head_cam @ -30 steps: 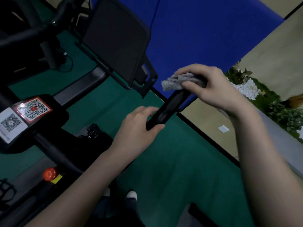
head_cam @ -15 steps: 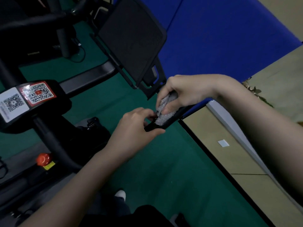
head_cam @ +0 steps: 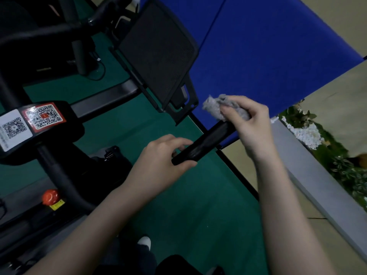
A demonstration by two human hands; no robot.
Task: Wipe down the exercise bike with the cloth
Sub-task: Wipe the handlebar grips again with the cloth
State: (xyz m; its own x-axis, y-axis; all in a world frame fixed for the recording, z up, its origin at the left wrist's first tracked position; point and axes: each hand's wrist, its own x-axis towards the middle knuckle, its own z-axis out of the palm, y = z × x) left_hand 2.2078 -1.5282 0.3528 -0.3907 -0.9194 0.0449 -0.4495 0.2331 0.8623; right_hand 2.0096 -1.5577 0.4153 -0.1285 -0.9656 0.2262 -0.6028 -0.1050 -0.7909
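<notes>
The black exercise bike (head_cam: 56,173) takes up the left half of the green floor mat (head_cam: 198,215), its dark screen panel (head_cam: 156,56) tilted near the mat's far edge. A black bar (head_cam: 202,145), probably a handlebar grip, juts toward the mat's right edge. The left hand (head_cam: 158,165) curls its fingers round the bar's near end. The right hand (head_cam: 252,126) pinches the crumpled grey cloth (head_cam: 216,108) in bent fingers against the bar's far end.
</notes>
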